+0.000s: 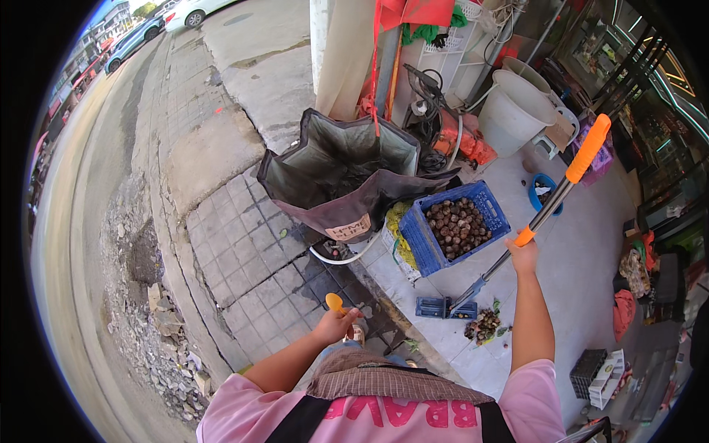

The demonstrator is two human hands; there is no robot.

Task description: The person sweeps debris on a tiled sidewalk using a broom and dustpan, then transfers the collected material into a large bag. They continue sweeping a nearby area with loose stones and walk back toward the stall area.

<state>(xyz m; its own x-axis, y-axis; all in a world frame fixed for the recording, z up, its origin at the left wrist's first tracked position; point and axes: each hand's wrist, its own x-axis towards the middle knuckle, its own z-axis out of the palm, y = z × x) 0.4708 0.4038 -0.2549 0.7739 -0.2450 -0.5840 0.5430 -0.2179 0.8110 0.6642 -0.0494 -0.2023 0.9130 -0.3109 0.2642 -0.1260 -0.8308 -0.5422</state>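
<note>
A: In the head view, what is the right hand doing?

B: It is gripping the lower orange plastic collar of a long silver metal pole. The pole is slanting down toward the left, and its orange plastic upper grip is pointing away from the person.

A: Where is the lower end sitting?

B: Its flat blue-grey plastic head is resting on the pale tiled floor, just beside a small heap of brown and green scraps.

A: And the left hand?

B: It is closing its fingers around something; a rounded yellow-orange end is sticking out. The hand is hiding the rest, so I can't tell what it is.

A: What is standing nearby?

B: A rectangular blue plastic crate is holding many round brown pieces. A yellow-green mesh sack is leaning beside it, and a large dark open-topped bag is standing further left.
</note>
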